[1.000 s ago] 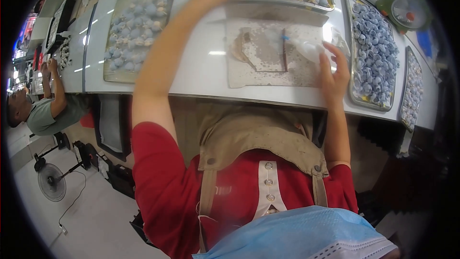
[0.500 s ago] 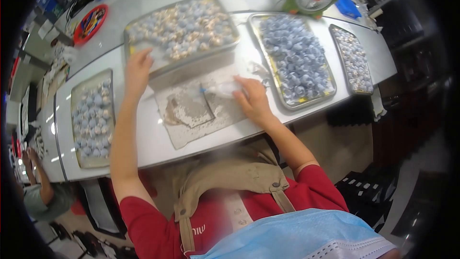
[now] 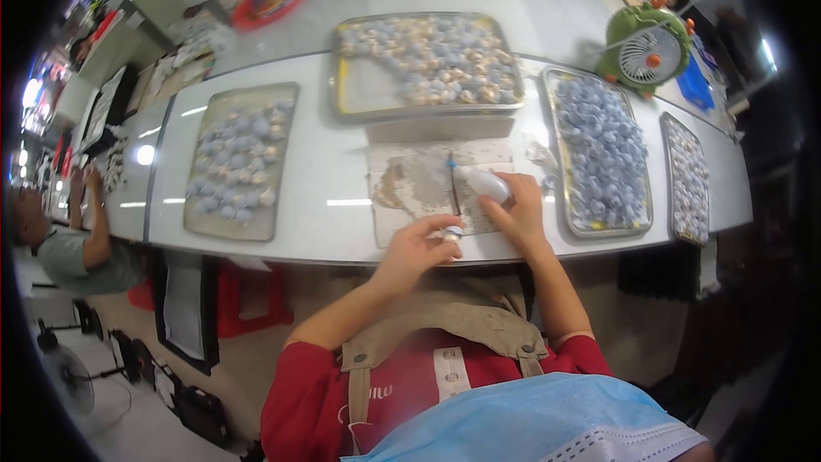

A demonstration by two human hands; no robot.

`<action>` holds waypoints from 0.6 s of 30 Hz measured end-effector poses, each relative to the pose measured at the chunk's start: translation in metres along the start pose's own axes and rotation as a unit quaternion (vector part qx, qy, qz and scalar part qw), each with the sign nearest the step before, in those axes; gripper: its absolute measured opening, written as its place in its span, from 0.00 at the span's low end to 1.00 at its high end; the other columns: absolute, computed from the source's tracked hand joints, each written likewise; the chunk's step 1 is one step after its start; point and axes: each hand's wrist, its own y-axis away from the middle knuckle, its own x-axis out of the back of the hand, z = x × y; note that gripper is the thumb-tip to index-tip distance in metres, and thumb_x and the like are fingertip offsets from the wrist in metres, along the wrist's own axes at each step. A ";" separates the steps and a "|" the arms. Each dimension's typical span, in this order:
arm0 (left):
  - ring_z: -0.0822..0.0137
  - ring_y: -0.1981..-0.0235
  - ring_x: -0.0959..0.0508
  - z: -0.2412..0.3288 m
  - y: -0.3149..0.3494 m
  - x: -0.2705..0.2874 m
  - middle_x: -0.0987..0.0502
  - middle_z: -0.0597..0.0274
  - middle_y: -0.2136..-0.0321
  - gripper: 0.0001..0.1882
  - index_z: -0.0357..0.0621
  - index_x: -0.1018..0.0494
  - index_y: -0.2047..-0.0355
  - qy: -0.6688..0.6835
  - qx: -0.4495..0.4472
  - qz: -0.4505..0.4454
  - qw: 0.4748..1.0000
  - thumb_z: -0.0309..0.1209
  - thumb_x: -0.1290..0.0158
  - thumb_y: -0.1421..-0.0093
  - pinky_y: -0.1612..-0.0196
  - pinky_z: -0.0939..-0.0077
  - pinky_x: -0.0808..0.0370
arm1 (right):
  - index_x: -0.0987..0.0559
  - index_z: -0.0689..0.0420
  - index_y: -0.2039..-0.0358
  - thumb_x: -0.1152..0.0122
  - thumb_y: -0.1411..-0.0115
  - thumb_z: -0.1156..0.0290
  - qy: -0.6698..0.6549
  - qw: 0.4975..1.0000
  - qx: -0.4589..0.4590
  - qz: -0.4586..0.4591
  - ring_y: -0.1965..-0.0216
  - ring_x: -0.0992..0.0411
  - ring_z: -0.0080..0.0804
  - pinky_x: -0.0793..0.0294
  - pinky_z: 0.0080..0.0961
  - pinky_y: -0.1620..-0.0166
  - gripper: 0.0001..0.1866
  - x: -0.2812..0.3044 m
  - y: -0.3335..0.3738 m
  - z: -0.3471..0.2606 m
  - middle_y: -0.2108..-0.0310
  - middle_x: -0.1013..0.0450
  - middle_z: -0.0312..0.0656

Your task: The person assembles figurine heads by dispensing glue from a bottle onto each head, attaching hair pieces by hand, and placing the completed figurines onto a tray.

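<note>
My left hand (image 3: 416,250) pinches a small rounded piece (image 3: 451,234), pale grey-blue with a whitish part, near the table's front edge. In my right hand (image 3: 523,210) is a white squeeze bottle (image 3: 486,184), tilted, its narrow blue tip pointing left. Both hands are over or beside a stained cardboard sheet (image 3: 492,154) with a dark line down it; bottle and piece are apart. Behind the cardboard stands a shallow tray (image 3: 368,90) of similar grey-blue and cream pieces, with a bare patch at its left.
Another tray (image 3: 224,224) of pieces lies at left. At right are a tray (image 3: 566,221) heaped with grey-blue pieces and a narrower tray (image 3: 670,133). A green fan (image 3: 650,51) and a red basket (image 3: 286,19) stand farther back. Another person (image 3: 85,244) sits at far left.
My left hand has come from the back tray toward the front edge, now pinching a piece. My right hand still holds the bottle over the cardboard. The whole view has shifted.
</note>
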 end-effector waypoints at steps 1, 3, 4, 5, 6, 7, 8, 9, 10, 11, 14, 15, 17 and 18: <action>0.74 0.70 0.25 -0.002 0.003 -0.002 0.27 0.62 0.65 0.18 0.36 0.34 0.52 0.031 0.011 -0.007 0.999 0.22 0.49 0.45 0.66 0.83 0.28 | 0.25 0.61 0.63 0.34 0.60 0.69 -0.008 1.000 -0.018 0.005 0.62 0.33 0.43 0.36 0.33 0.57 0.21 -0.001 0.001 -0.003 0.67 0.29 0.47; 0.75 0.69 0.26 -0.002 0.007 -0.002 0.27 0.64 0.69 0.18 0.37 0.34 0.52 0.057 0.016 -0.006 0.998 0.22 0.49 0.44 0.64 0.84 0.29 | 0.25 0.61 0.63 0.34 0.59 0.69 -0.025 1.000 -0.004 0.001 0.63 0.33 0.43 0.36 0.33 0.58 0.21 -0.003 0.001 -0.006 0.67 0.29 0.47; 0.75 0.69 0.26 -0.001 0.006 0.000 0.28 0.65 0.71 0.18 0.36 0.35 0.52 0.047 -0.002 0.011 0.999 0.23 0.49 0.44 0.64 0.84 0.30 | 0.25 0.60 0.62 0.34 0.59 0.67 -0.017 1.000 -0.005 0.003 0.62 0.33 0.42 0.37 0.34 0.58 0.21 -0.003 0.002 -0.006 0.67 0.29 0.45; 0.75 0.68 0.27 0.001 0.006 0.001 0.28 0.66 0.73 0.18 0.35 0.35 0.52 0.035 -0.020 0.028 0.999 0.23 0.49 0.44 0.64 0.84 0.30 | 0.25 0.58 0.61 0.34 0.59 0.65 -0.008 1.000 -0.007 0.006 0.62 0.34 0.42 0.38 0.34 0.58 0.22 -0.003 0.002 -0.005 0.67 0.28 0.44; 0.75 0.68 0.27 0.002 0.005 0.004 0.28 0.66 0.73 0.18 0.35 0.35 0.52 0.029 -0.025 0.034 0.999 0.23 0.49 0.44 0.64 0.84 0.30 | 0.25 0.58 0.61 0.34 0.59 0.65 -0.016 1.000 -0.001 0.008 0.62 0.34 0.42 0.38 0.34 0.58 0.22 -0.003 0.002 -0.005 0.67 0.28 0.44; 0.76 0.69 0.27 0.002 0.004 0.007 0.28 0.66 0.73 0.18 0.35 0.35 0.52 -0.004 -0.057 0.057 0.997 0.23 0.48 0.44 0.65 0.85 0.30 | 0.25 0.58 0.62 0.34 0.58 0.65 -0.013 1.000 -0.003 0.007 0.62 0.34 0.42 0.38 0.34 0.58 0.22 -0.002 0.002 -0.004 0.67 0.28 0.44; 0.76 0.70 0.27 0.004 0.004 0.011 0.28 0.66 0.73 0.19 0.35 0.35 0.52 -0.037 -0.088 0.079 0.992 0.24 0.48 0.44 0.65 0.85 0.30 | 0.25 0.58 0.62 0.34 0.58 0.64 -0.010 1.000 -0.006 0.006 0.62 0.34 0.41 0.37 0.34 0.58 0.22 -0.002 0.002 -0.003 0.67 0.28 0.43; 0.76 0.70 0.27 0.004 0.003 0.013 0.28 0.66 0.73 0.19 0.35 0.35 0.52 -0.043 -0.093 0.084 0.991 0.24 0.48 0.44 0.65 0.85 0.30 | 0.25 0.58 0.62 0.34 0.58 0.64 -0.018 1.000 -0.001 0.008 0.62 0.34 0.41 0.37 0.34 0.58 0.22 -0.002 0.001 -0.002 0.67 0.28 0.43; 0.77 0.71 0.27 0.005 0.002 0.015 0.28 0.66 0.74 0.19 0.36 0.34 0.52 -0.058 -0.118 0.112 0.985 0.24 0.47 0.44 0.67 0.85 0.30 | 0.25 0.58 0.62 0.34 0.58 0.64 -0.014 1.000 -0.002 0.008 0.62 0.33 0.41 0.37 0.34 0.58 0.22 -0.002 0.001 -0.002 0.66 0.28 0.44; 0.78 0.72 0.28 0.006 0.002 0.017 0.28 0.67 0.75 0.19 0.37 0.34 0.53 -0.072 -0.144 0.141 0.977 0.25 0.47 0.45 0.68 0.85 0.31 | 0.25 0.58 0.62 0.34 0.58 0.64 -0.011 1.000 -0.004 0.008 0.62 0.33 0.41 0.37 0.34 0.59 0.21 -0.001 0.000 -0.002 0.66 0.28 0.44; 0.80 0.74 0.29 0.003 0.003 0.030 0.28 0.68 0.76 0.19 0.39 0.33 0.53 -0.192 -0.209 0.196 0.939 0.26 0.45 0.45 0.70 0.86 0.32 | 0.25 0.58 0.62 0.35 0.58 0.64 -0.022 1.000 -0.010 0.012 0.63 0.34 0.41 0.38 0.34 0.58 0.21 0.001 0.001 -0.004 0.67 0.29 0.44; 0.80 0.74 0.29 -0.002 0.002 0.033 0.28 0.68 0.76 0.19 0.39 0.33 0.53 -0.198 -0.216 0.204 0.934 0.26 0.45 0.45 0.70 0.86 0.32 | 0.25 0.58 0.62 0.35 0.58 0.64 -0.032 0.999 -0.001 0.013 0.63 0.34 0.41 0.38 0.34 0.58 0.21 0.002 0.003 -0.003 0.67 0.29 0.44; 0.81 0.75 0.30 -0.012 -0.002 0.039 0.29 0.69 0.76 0.18 0.39 0.32 0.54 -0.214 -0.234 0.226 0.921 0.26 0.44 0.46 0.71 0.87 0.33 | 0.25 0.58 0.61 0.35 0.58 0.65 -0.038 0.999 -0.011 0.015 0.63 0.34 0.41 0.39 0.34 0.58 0.21 0.000 0.004 0.000 0.68 0.29 0.44; 0.82 0.76 0.31 -0.015 -0.002 0.039 0.29 0.70 0.77 0.18 0.41 0.31 0.54 -0.186 -0.217 0.220 0.933 0.26 0.44 0.47 0.72 0.88 0.33 | 0.25 0.58 0.61 0.35 0.58 0.65 -0.046 0.999 -0.002 0.017 0.63 0.34 0.41 0.39 0.34 0.58 0.21 0.000 0.005 -0.001 0.68 0.29 0.44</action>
